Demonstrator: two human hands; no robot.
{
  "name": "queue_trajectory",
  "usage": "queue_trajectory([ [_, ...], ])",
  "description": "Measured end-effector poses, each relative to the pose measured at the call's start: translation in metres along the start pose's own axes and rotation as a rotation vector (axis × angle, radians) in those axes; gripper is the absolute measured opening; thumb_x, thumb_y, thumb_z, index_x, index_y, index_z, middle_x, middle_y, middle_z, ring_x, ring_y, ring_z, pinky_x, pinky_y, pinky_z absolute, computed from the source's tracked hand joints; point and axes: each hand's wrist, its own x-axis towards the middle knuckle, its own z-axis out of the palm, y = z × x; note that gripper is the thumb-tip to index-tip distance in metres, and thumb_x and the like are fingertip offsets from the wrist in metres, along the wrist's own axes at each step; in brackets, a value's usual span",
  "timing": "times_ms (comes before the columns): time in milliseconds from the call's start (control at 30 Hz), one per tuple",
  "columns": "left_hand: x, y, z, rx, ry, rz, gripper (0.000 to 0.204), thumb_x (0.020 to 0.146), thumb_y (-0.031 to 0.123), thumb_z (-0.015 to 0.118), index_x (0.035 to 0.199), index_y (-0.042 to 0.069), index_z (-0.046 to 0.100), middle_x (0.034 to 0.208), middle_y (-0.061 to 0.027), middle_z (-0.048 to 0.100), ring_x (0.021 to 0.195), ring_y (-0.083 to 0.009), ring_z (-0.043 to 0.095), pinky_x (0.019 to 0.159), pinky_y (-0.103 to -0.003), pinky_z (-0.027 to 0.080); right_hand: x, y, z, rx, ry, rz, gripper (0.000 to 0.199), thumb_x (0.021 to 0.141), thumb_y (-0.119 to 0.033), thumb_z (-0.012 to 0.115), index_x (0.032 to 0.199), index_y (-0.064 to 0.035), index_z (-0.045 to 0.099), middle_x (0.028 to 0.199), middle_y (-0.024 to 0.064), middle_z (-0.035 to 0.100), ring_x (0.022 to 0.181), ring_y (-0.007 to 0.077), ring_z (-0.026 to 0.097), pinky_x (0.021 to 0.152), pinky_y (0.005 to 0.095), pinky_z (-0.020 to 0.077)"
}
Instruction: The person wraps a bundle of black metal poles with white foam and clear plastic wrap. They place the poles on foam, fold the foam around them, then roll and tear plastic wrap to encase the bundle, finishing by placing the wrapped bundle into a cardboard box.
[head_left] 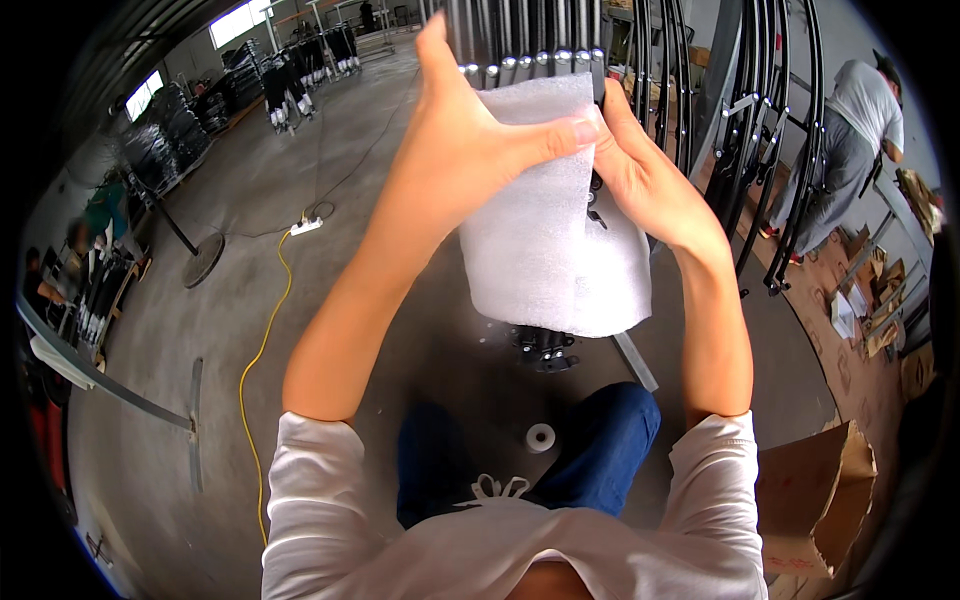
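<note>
A white foam sheet (530, 250) is wrapped around the lower part of a bundle of black metal tubes (530, 35) in front of me. My left hand (465, 145) grips the foam from the left, its thumb pressing the upper edge. From the right, my right hand (640, 170) closes round the same wrap, its fingertips partly hidden behind it. Both thumbs meet near the overlapping edge. Below the foam, black metal fittings (545, 348) stick out. A small black part (596, 205) shows in the gap by my right hand.
A white roll (540, 438) lies on the floor between my knees. Black bent tubes (740, 150) hang at right, with a bending co-worker (850, 130) beyond. An open cardboard box (815, 495) stands near right. At left are a yellow cable (262, 350) and power strip (306, 227).
</note>
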Motion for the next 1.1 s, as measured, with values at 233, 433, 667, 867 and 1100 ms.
queue_trajectory([
  [233, 0.007, 0.004, 0.01, 0.07, 0.037, 0.097, 0.116, 0.053, 0.011, 0.08, 0.137, -0.002, 0.0, 0.129, -0.0197, 0.034, 0.114, -0.0258, 0.042, 0.088, -0.036, 0.045, 0.004, -0.005, -0.081, -0.165, -0.596, 0.212, 0.06, 0.089, -0.05, 0.039, 0.1, 0.0069, 0.054, 0.079, 0.0062, 0.053, 0.069, 0.0121, 0.046, 0.061, 0.0247, 0.0378],
  [433, -0.003, 0.018, 0.025, 0.064, 0.026, 0.284, 0.115, 0.053, 0.008, 0.076, 0.137, -0.002, -0.001, 0.13, -0.0222, 0.031, 0.107, -0.0242, 0.047, 0.078, -0.03, 0.049, -0.021, -0.001, -0.096, 0.359, -0.012, 0.464, 0.018, 0.077, -0.023, 0.067, 0.066, -0.0097, 0.061, 0.058, -0.0061, 0.055, 0.049, 0.0024, 0.046, 0.053, 0.015, 0.0372],
  [667, 0.0, 0.019, 0.028, 0.382, 0.112, 0.006, 0.109, 0.056, 0.012, 0.076, 0.139, 0.003, 0.005, 0.118, -0.0196, 0.042, 0.096, -0.0252, 0.053, 0.079, -0.034, 0.048, -0.018, -0.023, -0.057, 0.122, 0.141, 0.172, 0.024, 0.076, -0.016, 0.066, 0.058, -0.0058, 0.053, 0.063, -0.0029, 0.047, 0.059, 0.0063, 0.044, 0.059, 0.0216, 0.0336],
  [867, -0.016, 0.023, -0.007, 0.491, 0.037, 0.06, 0.093, 0.059, 0.016, 0.072, 0.137, 0.012, 0.022, 0.125, -0.0269, 0.035, 0.112, -0.0404, 0.037, 0.096, -0.042, 0.033, -0.021, -0.034, -0.023, -0.086, 0.168, -0.045, 0.014, 0.069, -0.004, 0.058, 0.076, 0.0077, 0.054, 0.088, 0.0095, 0.056, 0.086, 0.0173, 0.052, 0.08, 0.0264, 0.0376],
  [1100, -0.023, 0.014, 0.03, 0.414, -0.002, 0.068, 0.097, 0.062, 0.009, 0.064, 0.14, 0.014, 0.007, 0.12, -0.0311, 0.019, 0.11, -0.0466, 0.029, 0.095, -0.048, 0.028, -0.046, 0.03, -0.076, -0.017, -0.043, 0.14, 0.012, 0.08, -0.011, 0.054, 0.088, -0.0074, 0.046, 0.077, -0.0043, 0.038, 0.07, 0.0046, 0.037, 0.063, 0.0163, 0.0266],
])
